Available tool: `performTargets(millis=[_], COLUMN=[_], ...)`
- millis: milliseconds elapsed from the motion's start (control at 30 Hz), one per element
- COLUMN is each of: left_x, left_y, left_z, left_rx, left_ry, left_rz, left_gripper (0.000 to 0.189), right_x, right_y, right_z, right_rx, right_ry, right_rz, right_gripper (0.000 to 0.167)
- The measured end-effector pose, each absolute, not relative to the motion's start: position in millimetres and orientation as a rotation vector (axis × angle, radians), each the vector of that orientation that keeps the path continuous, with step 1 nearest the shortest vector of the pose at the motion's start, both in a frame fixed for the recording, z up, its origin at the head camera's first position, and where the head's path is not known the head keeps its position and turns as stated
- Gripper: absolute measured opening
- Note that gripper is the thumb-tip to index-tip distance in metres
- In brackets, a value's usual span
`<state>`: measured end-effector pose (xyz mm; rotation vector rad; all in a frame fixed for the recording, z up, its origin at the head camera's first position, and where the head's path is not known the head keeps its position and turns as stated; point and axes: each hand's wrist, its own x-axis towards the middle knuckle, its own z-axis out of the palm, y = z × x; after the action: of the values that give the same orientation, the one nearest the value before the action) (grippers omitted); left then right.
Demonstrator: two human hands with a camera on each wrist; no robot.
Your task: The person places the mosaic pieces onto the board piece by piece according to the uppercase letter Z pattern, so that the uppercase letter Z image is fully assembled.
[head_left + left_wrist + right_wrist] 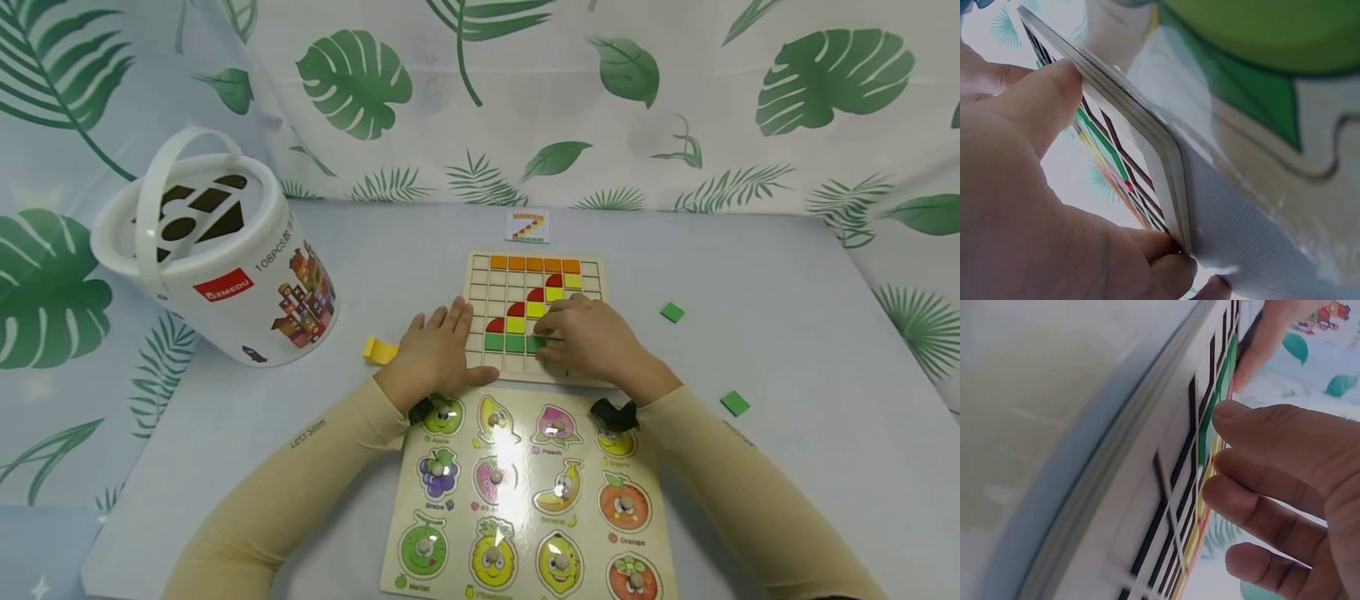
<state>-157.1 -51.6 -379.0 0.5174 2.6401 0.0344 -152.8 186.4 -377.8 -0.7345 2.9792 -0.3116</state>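
Note:
A wooden grid board (480, 283) holds an orange row at the top, a diagonal of red quarter-round and yellow square tiles, and green square tiles low down. My left hand (441, 346) lies with fingers straight along the board's left side, its thumb on the near-left corner. My right hand (592, 337) is over the board's right half, fingers loosely bent. In the right wrist view its thumb (1260, 422) and index finger stand apart, their tips right at the last green tile (1209, 431) in the row. That tile lies in its square, partly covered by the fingers in the head view.
Two loose green tiles (672, 312) (735, 403) lie to the right. A yellow arched block (381, 351) sits left of my left hand. Behind the board is a small pattern card (527, 226). A white lidded bucket (217, 258) stands left; a fruit knob puzzle (525, 500) lies in front.

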Motion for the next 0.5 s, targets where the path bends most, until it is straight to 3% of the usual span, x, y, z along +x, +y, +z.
performTargets(millis=[500], left_x=[-155.4], left_y=[-50.7], left_z=[-379.3], left_rx=[0.525], left_ry=[2.64], left_rz=[0.027], left_gripper=[0.113], right_x=[-154.0], right_y=[237.2], right_z=[-370.7], right_rx=[-0.506], right_ry=[2.998], right_rz=[-0.334], right_gripper=[0.032])
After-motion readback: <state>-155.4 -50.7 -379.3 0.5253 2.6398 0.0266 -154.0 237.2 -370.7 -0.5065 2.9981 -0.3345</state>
